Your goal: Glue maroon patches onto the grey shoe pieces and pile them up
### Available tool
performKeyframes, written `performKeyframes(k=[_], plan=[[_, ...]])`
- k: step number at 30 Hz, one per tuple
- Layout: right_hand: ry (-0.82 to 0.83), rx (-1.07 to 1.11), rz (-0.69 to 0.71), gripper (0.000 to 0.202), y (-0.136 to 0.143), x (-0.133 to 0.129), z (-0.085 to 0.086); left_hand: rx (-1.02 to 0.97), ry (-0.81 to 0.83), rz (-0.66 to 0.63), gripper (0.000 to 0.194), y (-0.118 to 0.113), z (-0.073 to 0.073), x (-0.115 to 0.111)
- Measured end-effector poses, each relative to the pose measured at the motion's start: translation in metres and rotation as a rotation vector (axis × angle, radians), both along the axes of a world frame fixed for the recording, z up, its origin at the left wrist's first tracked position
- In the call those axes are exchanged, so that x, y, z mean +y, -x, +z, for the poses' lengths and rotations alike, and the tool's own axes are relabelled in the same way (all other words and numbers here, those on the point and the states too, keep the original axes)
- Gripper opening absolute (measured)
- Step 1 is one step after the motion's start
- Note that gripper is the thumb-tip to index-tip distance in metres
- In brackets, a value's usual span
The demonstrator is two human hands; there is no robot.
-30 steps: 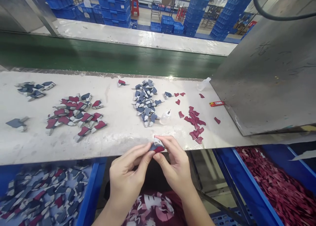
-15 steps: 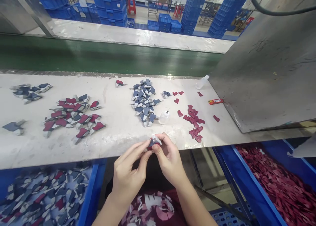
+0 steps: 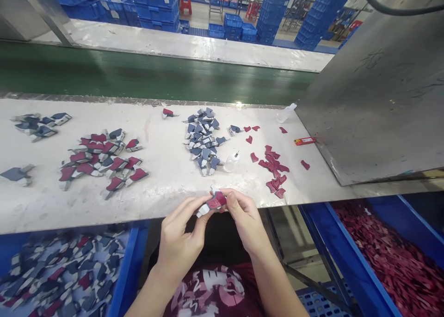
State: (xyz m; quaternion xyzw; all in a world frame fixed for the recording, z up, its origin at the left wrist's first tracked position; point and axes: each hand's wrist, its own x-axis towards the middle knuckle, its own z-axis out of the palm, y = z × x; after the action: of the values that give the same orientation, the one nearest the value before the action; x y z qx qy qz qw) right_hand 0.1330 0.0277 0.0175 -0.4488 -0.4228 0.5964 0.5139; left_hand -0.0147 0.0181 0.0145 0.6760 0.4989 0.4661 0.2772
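Showing its maroon face, a small grey, blue and maroon moulded part (image 3: 215, 200) is held above the near edge of the white-topped counter (image 3: 166, 187). One end of it is pinched in the grip of the left hand (image 3: 182, 231), between thumb and fingers; the other end is pinched in the grip of the right hand (image 3: 244, 222). Beyond the hands, a heap of grey-and-blue moulded parts (image 3: 204, 141) is seen beside a translucent plastic squeeze bottle (image 3: 231, 162) with a dark, thin tip. To the right of the bottle, flat maroon shaped pieces (image 3: 274, 164) are scattered, and a red-and-yellow utility knife (image 3: 305, 141) is placed near the metal panel (image 3: 374, 104).
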Motion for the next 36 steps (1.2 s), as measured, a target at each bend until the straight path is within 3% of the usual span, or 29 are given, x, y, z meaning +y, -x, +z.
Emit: performKeyframes(k=[6, 10, 13, 18, 20, 22, 24, 27, 29, 31, 33, 36], plan=[[0.043, 0.038, 0.003, 0.029, 0.003, 0.002, 0.002, -0.074, 0.075, -0.057, 0.027, 0.002, -0.001, 0.0], [0.039, 0.024, -0.018, 0.028, 0.007, 0.0, -0.006, -0.16, 0.179, -0.097, 0.031, 0.006, -0.004, 0.0], [0.021, -0.039, -0.038, 0.028, 0.011, 0.0, -0.016, -0.273, 0.297, -0.056, 0.023, 0.008, -0.007, 0.004], [-0.14, -0.234, -0.094, 0.025, 0.021, 0.007, -0.034, -0.485, 0.545, -0.041, 0.027, 0.013, -0.013, 0.017], [-0.246, -0.348, -0.091, 0.023, 0.025, 0.012, -0.039, -0.483, 0.567, -0.014, 0.03, 0.02, -0.018, 0.023], [-0.353, -0.479, -0.051, 0.024, 0.026, 0.016, -0.041, -0.35, 0.507, 0.057, 0.033, 0.034, -0.025, 0.03], [-0.465, -0.596, -0.058, 0.03, 0.024, 0.018, -0.042, -0.071, 0.358, 0.19, 0.03, 0.053, -0.032, 0.039], [-0.613, -0.72, -0.285, 0.033, 0.012, 0.021, -0.042, 0.406, 0.044, 0.435, 0.027, 0.083, -0.037, 0.056], [-0.637, -0.818, -0.465, 0.031, 0.002, 0.023, -0.043, 0.61, -0.117, 0.526, 0.031, 0.093, -0.034, 0.068], [-0.588, -0.915, -0.536, 0.03, -0.007, 0.028, -0.044, 0.704, -0.199, 0.587, 0.036, 0.089, -0.027, 0.078], [-0.516, -0.976, -0.481, 0.03, -0.013, 0.035, -0.048, 0.711, -0.241, 0.601, 0.036, 0.07, -0.022, 0.085], [-0.482, -1.008, -0.332, 0.037, -0.016, 0.045, -0.057, 0.629, -0.184, 0.416, 0.039, 0.024, -0.021, 0.092]])
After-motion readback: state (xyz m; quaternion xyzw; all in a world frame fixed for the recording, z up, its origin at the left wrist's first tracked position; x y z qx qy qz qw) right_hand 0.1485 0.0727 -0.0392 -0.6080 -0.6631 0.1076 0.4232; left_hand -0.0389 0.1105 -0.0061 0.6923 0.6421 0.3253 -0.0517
